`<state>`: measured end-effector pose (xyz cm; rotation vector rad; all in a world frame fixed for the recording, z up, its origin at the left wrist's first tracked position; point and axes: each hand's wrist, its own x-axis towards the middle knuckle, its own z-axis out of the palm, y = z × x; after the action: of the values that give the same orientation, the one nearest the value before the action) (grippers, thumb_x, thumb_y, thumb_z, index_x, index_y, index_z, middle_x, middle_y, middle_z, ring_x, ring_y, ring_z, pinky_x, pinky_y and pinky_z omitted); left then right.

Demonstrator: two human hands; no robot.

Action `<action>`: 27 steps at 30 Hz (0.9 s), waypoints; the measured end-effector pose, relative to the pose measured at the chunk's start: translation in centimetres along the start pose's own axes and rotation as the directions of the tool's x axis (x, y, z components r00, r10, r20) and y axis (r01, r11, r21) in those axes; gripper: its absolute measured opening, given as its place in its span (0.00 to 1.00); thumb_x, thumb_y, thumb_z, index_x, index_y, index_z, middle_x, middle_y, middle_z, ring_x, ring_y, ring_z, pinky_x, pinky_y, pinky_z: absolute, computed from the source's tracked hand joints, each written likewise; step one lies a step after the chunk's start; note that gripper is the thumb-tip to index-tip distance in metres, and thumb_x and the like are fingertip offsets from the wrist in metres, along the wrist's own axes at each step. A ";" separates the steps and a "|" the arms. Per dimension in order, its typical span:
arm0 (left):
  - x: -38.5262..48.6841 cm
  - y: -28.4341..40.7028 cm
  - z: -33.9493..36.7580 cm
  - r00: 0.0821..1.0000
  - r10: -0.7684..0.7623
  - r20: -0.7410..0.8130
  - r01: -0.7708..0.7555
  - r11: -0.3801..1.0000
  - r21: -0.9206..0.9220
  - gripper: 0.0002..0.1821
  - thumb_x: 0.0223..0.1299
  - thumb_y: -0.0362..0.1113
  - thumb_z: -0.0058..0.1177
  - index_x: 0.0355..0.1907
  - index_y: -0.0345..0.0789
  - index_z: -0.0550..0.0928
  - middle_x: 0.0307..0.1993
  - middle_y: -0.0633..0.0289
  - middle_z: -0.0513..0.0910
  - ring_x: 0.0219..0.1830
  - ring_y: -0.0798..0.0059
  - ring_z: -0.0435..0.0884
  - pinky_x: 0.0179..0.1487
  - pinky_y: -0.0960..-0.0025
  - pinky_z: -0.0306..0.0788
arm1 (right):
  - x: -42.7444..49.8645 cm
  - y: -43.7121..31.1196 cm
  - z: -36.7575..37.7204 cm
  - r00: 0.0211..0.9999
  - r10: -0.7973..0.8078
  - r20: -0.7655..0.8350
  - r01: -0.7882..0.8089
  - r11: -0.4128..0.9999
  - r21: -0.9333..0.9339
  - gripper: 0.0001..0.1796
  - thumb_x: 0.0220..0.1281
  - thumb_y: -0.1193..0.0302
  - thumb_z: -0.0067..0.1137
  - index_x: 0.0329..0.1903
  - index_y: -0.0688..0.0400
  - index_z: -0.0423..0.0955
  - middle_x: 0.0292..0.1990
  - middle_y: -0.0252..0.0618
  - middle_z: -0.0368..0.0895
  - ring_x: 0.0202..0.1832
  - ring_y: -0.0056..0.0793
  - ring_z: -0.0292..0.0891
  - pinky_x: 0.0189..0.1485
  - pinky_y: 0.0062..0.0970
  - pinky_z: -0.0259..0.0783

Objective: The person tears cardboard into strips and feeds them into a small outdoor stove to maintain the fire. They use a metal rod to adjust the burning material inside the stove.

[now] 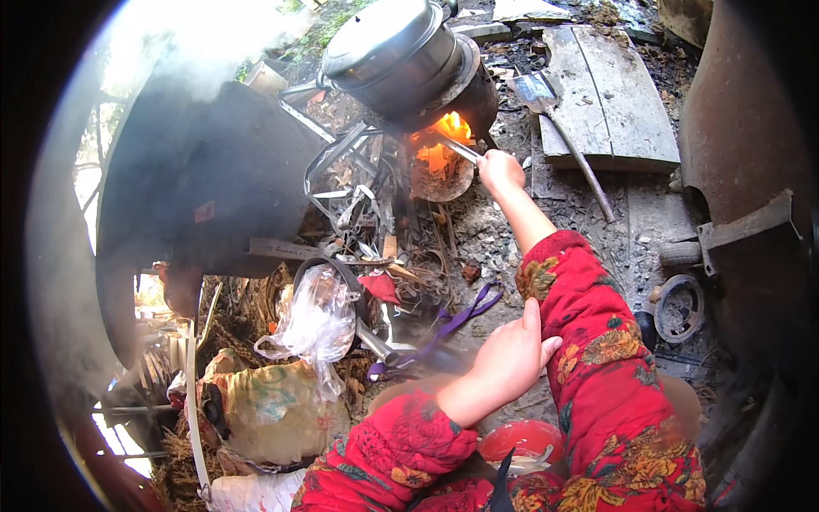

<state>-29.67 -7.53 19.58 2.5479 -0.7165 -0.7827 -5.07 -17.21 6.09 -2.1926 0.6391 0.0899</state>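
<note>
My right hand (501,174) is closed around the end of a metal rod or tongs (459,150), whose far end reaches into the glowing mouth of a round stove (477,86). Flames (453,128) burn in that opening. On top of the stove stands a large lidded metal pot (397,61). My left hand (508,358) touches the red floral sleeve (576,307) of my right arm, its index finger extended and nothing visible in it. A red bowl (521,441) lies below, partly hidden by my sleeves.
A long-handled shovel (579,157) leans over a wooden board (608,96) at the upper right. Left of centre are a pan with a clear plastic bag (317,313), straps and scrap (358,205), and a stained sack (275,409). A purple strap (461,320) lies nearby. Smoke drifts at the left.
</note>
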 end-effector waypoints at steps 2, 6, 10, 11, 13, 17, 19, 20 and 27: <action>-0.1 -0.2 0.0 1.000 0.009 0.026 -0.010 1.000 0.022 0.34 0.60 0.45 0.48 0.54 0.17 0.58 0.31 0.39 0.77 0.34 0.46 0.77 0.38 0.56 0.71 | -0.7 -0.2 0.5 0.997 -0.053 0.055 0.057 0.996 -0.073 0.15 0.59 0.54 0.50 0.38 0.49 0.78 0.38 0.43 0.80 0.43 0.41 0.77 0.46 0.39 0.71; -0.5 -0.6 0.4 0.996 0.023 0.090 -0.027 0.999 0.044 0.31 0.59 0.45 0.49 0.52 0.18 0.60 0.30 0.42 0.77 0.32 0.48 0.77 0.36 0.55 0.71 | -1.3 0.7 0.3 0.992 -0.091 0.084 0.097 0.993 -0.074 0.17 0.59 0.55 0.50 0.39 0.53 0.78 0.37 0.44 0.80 0.42 0.42 0.77 0.45 0.39 0.71; -0.6 -0.7 0.7 0.991 0.109 0.073 -0.115 0.990 0.084 0.27 0.58 0.46 0.50 0.46 0.22 0.65 0.27 0.46 0.77 0.31 0.49 0.77 0.35 0.55 0.70 | -2.0 1.8 -1.3 0.982 -0.167 0.082 0.176 0.978 -0.111 0.15 0.56 0.58 0.51 0.35 0.55 0.79 0.34 0.46 0.81 0.39 0.42 0.77 0.44 0.38 0.70; -0.6 -0.8 0.7 0.989 0.127 0.073 -0.133 0.987 0.090 0.26 0.57 0.46 0.50 0.45 0.24 0.65 0.26 0.47 0.77 0.31 0.49 0.77 0.34 0.55 0.70 | -2.3 2.0 -1.9 0.983 -0.160 0.091 0.167 0.983 -0.075 0.15 0.54 0.59 0.51 0.33 0.57 0.79 0.32 0.47 0.80 0.38 0.42 0.77 0.44 0.37 0.70; -0.6 -0.7 0.6 0.987 0.116 0.114 -0.130 0.984 0.123 0.24 0.56 0.48 0.51 0.42 0.27 0.67 0.27 0.49 0.78 0.32 0.51 0.78 0.37 0.56 0.70 | -3.2 2.5 -3.4 0.976 -0.190 0.111 0.196 0.979 -0.050 0.16 0.53 0.58 0.54 0.33 0.58 0.79 0.31 0.48 0.80 0.37 0.42 0.77 0.42 0.36 0.70; -0.6 -0.5 0.4 0.978 0.060 0.199 -0.097 0.979 0.179 0.25 0.54 0.53 0.51 0.37 0.30 0.70 0.29 0.53 0.80 0.35 0.56 0.80 0.41 0.58 0.70 | -4.6 2.6 -7.0 0.968 -0.153 0.201 0.177 0.978 -0.108 0.18 0.51 0.55 0.57 0.35 0.57 0.79 0.34 0.46 0.81 0.40 0.41 0.78 0.44 0.35 0.72; -0.5 -0.4 0.4 0.976 0.055 0.211 -0.094 0.979 0.181 0.25 0.54 0.55 0.51 0.35 0.30 0.72 0.29 0.53 0.80 0.35 0.56 0.80 0.41 0.58 0.70 | -5.2 2.5 -8.6 0.961 -0.176 0.212 0.213 0.963 -0.163 0.17 0.51 0.56 0.58 0.35 0.57 0.79 0.33 0.45 0.81 0.40 0.40 0.78 0.43 0.35 0.72; -0.4 -0.3 0.4 0.975 0.047 0.218 -0.089 0.979 0.184 0.26 0.54 0.55 0.51 0.35 0.30 0.72 0.29 0.53 0.80 0.35 0.56 0.80 0.41 0.58 0.70 | -5.3 2.5 -9.3 0.958 -0.188 0.217 0.229 0.956 -0.184 0.17 0.51 0.56 0.58 0.35 0.57 0.79 0.33 0.45 0.81 0.39 0.40 0.78 0.43 0.34 0.72; 0.2 -0.1 0.7 0.979 0.055 0.195 -0.093 0.977 0.190 0.28 0.57 0.57 0.47 0.35 0.29 0.71 0.27 0.50 0.80 0.33 0.54 0.80 0.40 0.57 0.70 | -3.9 1.7 -8.7 0.979 -0.182 0.092 0.202 0.928 -0.314 0.15 0.49 0.56 0.61 0.33 0.54 0.80 0.32 0.43 0.81 0.38 0.40 0.78 0.39 0.36 0.72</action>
<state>-29.91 -7.66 18.91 2.6271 -0.9906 -0.9823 -10.54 -22.96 11.69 -2.5464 0.3916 0.1687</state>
